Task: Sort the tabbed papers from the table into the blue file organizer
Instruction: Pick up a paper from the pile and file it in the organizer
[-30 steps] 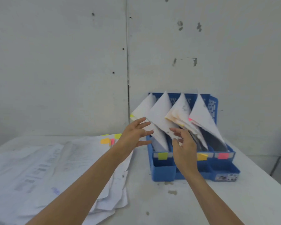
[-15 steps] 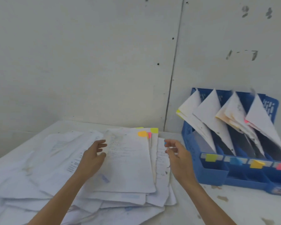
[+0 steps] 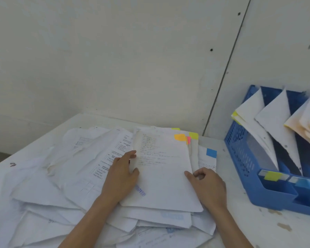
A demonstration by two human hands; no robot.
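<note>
resting hands [image 3: 165,181] on orange-tabbed paper [image 3: 164,169]

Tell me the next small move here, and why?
Probably lift the top sheet off the pile: the left hand lies flat on its left edge, the right hand curls at its right edge, and its orange tab shows where it goes in the blue organizer.

Soft even light, faint shadows, slight blur, wide-angle bending
</note>
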